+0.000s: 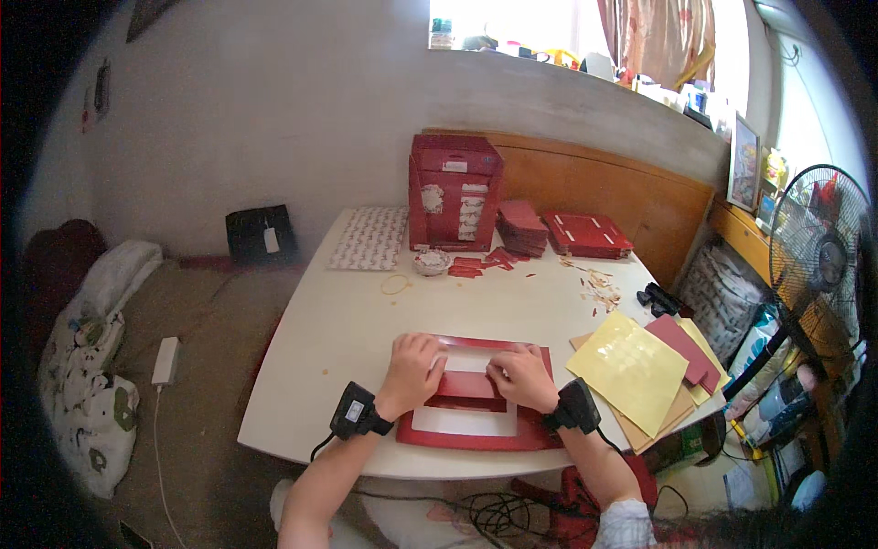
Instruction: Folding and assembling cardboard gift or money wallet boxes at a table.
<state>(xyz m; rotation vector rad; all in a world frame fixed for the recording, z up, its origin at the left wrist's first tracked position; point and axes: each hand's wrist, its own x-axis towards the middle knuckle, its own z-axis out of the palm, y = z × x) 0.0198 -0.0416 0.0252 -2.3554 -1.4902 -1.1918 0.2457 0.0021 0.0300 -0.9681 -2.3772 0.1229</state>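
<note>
A flat dark red card panel [533,430] lies near the front edge of the white table. Two pale rectangular areas show on it, one near and one far. Across its middle is a raised or folded dark red card strip [465,384]. My left hand [414,371] is closed at the strip's left end, fingers curled inward. At the right end, my right hand [524,375] is closed too, thumb and fingertips pinched at the card. Both hands partly hide the panel's far edge. Dark boxes [353,409] are strapped on both wrists.
Yellow sheets [631,371] and brown card lie at the right. Toward the back stand a tall red box [457,197], stacked red card pieces [585,235], a small bowl [432,263] and a patterned sheet [370,238]. Scraps [599,288] litter the right side. A fan [823,256] stands beyond.
</note>
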